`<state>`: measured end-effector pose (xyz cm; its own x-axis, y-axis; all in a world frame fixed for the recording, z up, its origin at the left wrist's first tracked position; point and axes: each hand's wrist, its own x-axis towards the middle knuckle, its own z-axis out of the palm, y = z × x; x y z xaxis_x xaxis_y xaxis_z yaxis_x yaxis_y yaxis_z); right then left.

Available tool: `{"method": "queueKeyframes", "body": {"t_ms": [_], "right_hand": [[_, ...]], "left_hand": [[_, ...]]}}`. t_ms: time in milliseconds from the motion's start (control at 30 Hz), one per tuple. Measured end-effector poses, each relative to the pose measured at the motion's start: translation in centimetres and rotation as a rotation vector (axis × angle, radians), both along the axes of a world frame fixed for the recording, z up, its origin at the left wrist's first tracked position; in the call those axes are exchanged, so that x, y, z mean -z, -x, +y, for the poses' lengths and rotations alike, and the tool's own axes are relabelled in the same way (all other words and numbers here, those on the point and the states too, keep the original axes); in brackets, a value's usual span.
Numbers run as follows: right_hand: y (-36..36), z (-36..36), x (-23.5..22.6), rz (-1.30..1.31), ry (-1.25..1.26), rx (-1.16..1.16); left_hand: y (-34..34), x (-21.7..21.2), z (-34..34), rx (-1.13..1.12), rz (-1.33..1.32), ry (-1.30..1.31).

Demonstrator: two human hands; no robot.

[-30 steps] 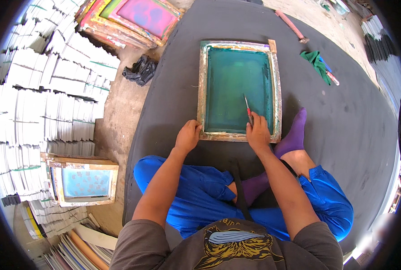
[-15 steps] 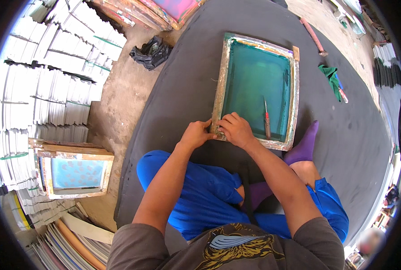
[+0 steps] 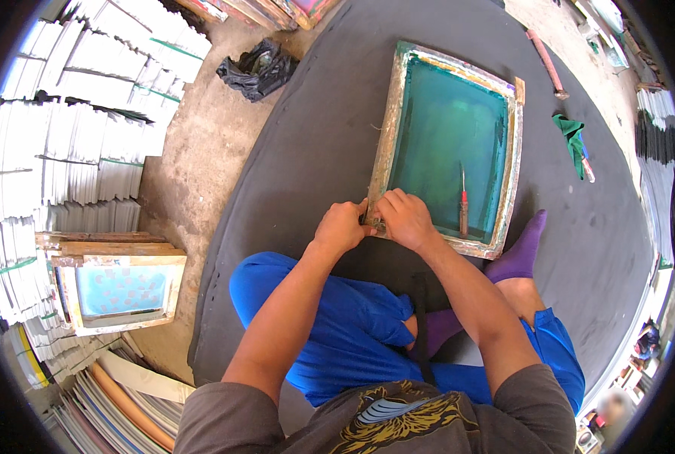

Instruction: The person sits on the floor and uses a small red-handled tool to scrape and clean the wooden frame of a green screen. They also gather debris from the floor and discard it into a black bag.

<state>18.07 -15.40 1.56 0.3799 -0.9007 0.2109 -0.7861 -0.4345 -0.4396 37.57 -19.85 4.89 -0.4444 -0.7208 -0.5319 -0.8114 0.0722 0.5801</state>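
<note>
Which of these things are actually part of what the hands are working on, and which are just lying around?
In hand:
left hand and right hand, both at the near left corner of the teal screen frame
red-handled tool, lying on the mesh

Lying about:
black bag
green cloth
second frame
paper stacks

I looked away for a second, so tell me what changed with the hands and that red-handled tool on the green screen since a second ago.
The right hand let go of the red-handled tool, which now lies on the green mesh of the screen frame. That hand moved left to the frame's near left corner, where the left hand has come to meet it; both are closed around that corner. The frame stays flat on the dark mat, and the person stays seated.
</note>
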Motion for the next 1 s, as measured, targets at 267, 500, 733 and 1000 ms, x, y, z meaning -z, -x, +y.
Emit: {"method": "queueKeyframes", "body": {"t_ms": [267, 500, 733, 1000], "right_hand": [[-0.1, -2.3, -0.1, -0.228, -0.135, 0.223], [0.4, -0.2, -1.8, -0.376, -0.365, 0.275], [-0.5, -0.1, -0.4, -0.298, -0.177, 0.267], [-0.3, -2.1, 0.2, -0.263, -0.192, 0.355]], "left_hand": [[0.0, 0.2, -0.2, -0.023, 0.01, -0.011], [-0.1, 0.6, 0.1, -0.025, 0.013, 0.039], [0.2, 0.0, -0.3, -0.031, -0.02, -0.026], [0.5, -1.5, -0.4, 0.015, -0.11, -0.053]]}}
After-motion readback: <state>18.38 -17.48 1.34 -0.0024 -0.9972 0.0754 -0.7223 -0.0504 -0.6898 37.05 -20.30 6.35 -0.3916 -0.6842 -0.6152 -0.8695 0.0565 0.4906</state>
